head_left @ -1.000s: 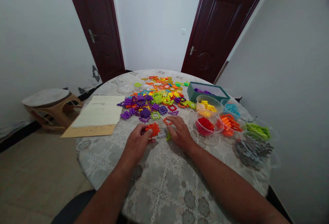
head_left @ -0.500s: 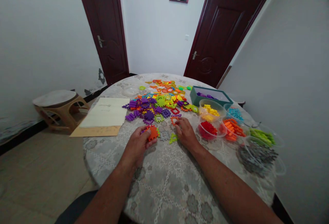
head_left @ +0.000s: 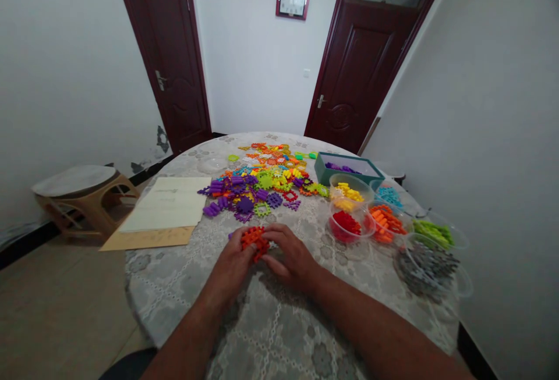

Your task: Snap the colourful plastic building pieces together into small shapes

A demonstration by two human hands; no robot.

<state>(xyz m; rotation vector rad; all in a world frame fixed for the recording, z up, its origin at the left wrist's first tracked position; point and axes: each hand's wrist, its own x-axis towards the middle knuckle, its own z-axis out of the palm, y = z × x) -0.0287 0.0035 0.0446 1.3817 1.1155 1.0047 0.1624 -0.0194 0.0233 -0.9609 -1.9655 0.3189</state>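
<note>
My left hand (head_left: 231,263) and my right hand (head_left: 289,258) meet over the table's near middle, both closed around a cluster of orange interlocking plastic pieces (head_left: 254,239). The fingers of both hands pinch its sides. A bit of purple shows just left of the left fingers. Beyond the hands lies a big heap of mixed coloured pieces (head_left: 262,181): purple, green, yellow, orange.
A round table with a patterned grey cloth (head_left: 279,322). Clear bowls hold yellow (head_left: 347,189), red (head_left: 347,223), orange (head_left: 384,220), green (head_left: 434,231) and grey pieces (head_left: 425,263). A teal box (head_left: 347,164), papers (head_left: 168,202), a stool (head_left: 78,191) on the left.
My right hand came back from the heap with an orange piece and joined the left hand. Both hands now hold the orange pieces together, closer to me.
</note>
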